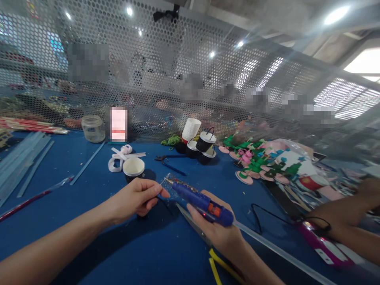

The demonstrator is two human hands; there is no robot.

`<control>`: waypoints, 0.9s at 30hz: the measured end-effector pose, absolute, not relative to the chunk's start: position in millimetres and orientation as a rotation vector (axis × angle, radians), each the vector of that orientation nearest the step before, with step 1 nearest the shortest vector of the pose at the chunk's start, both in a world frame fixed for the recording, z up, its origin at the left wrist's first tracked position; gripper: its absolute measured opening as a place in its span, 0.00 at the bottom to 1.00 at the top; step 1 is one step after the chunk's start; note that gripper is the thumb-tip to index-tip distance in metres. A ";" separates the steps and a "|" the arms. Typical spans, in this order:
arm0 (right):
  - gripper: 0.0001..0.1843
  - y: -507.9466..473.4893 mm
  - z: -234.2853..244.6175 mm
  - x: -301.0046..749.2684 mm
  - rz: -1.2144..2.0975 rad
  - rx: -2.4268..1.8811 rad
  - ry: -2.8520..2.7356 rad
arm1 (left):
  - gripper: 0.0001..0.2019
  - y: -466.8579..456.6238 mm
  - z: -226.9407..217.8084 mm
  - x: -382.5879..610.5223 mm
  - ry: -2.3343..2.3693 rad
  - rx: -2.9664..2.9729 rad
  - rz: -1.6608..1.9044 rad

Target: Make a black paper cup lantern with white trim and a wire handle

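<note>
My right hand (219, 221) is wrapped round a blue hot glue gun (192, 196), its nozzle pointing left towards my left fingertips. A long translucent glue stick (276, 250) sticks out of the gun's back end. My left hand (141, 196) is closed in a pinch, with a thin black cord (165, 204) running out to the right from its fingers. Something dark below that hand is mostly hidden. Just behind my left hand stands a small paper cup (134, 166) with a white rim and dark side. Scissors (192, 221) with yellow handles lie partly under my right hand.
Pliers (170, 160), a white ribbon (120, 158) and a glass jar (93, 128) lie or stand farther back. Several black-and-white cups (205, 146) stand by a perforated metal screen (166, 79). Green and pink craft pieces (258, 162), a magenta power strip (323, 245) and another person's arm (344, 217) are right.
</note>
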State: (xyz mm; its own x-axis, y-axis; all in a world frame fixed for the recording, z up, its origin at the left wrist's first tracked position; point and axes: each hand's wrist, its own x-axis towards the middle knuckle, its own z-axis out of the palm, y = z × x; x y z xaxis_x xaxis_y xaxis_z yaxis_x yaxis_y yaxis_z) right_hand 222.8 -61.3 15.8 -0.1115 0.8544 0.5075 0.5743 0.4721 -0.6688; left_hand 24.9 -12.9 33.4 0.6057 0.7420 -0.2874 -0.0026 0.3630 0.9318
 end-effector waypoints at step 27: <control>0.12 -46.3 22.5 232.2 1.352 -1.220 -1.185 | 0.14 -16.4 38.2 21.9 0.705 1.004 0.587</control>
State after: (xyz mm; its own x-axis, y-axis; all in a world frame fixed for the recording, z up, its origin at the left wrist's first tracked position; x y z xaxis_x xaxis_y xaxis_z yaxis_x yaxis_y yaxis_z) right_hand 232.2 -46.3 22.5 -0.0726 0.9926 -0.0976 -0.0336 -0.1002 -0.9944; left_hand 21.9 -16.4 38.2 0.6401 0.7248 -0.2549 -0.1194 0.4215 0.8989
